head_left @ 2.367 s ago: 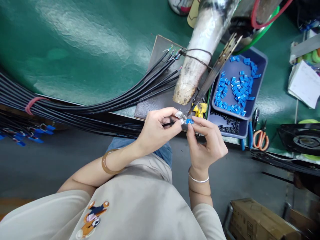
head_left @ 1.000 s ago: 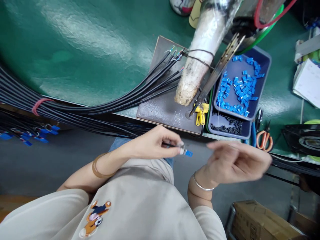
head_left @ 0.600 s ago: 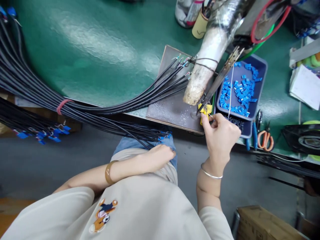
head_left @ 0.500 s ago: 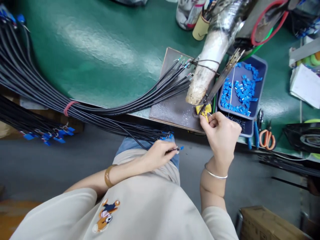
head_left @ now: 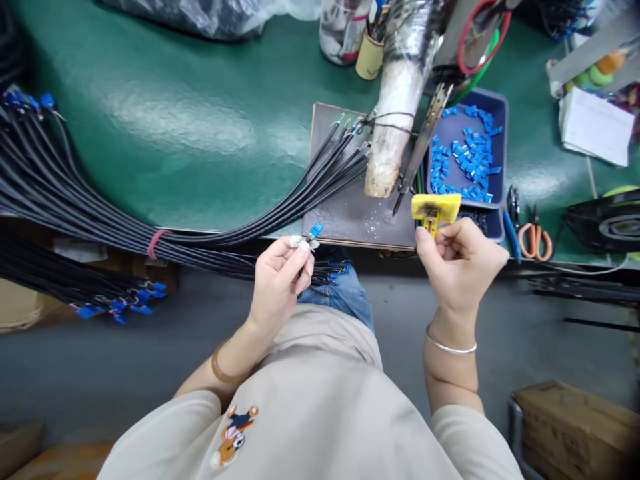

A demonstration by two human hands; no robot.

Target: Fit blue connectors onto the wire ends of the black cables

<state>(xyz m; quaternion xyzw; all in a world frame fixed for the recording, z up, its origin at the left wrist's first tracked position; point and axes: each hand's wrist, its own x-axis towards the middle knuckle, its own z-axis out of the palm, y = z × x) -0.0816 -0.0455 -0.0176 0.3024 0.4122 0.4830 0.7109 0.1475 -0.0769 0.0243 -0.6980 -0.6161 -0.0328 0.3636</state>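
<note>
Blue connector [head_left: 315, 231] at frame centre sits in our left fingers [head_left: 295, 264], yellow piece [head_left: 436, 207] in our right fingers [head_left: 427, 249]; cables [head_left: 257, 227] above seem still bare-ended.

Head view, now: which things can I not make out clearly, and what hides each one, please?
In the head view:
Blue connector: its wires are too small to tell apart, partly covered by the left hand.
Yellow piece: its lower end is hidden by the right hand.
Lower tray: mostly covered by the upper tray and right hand.
Dark plastic bag: cut off by the top edge.
</note>
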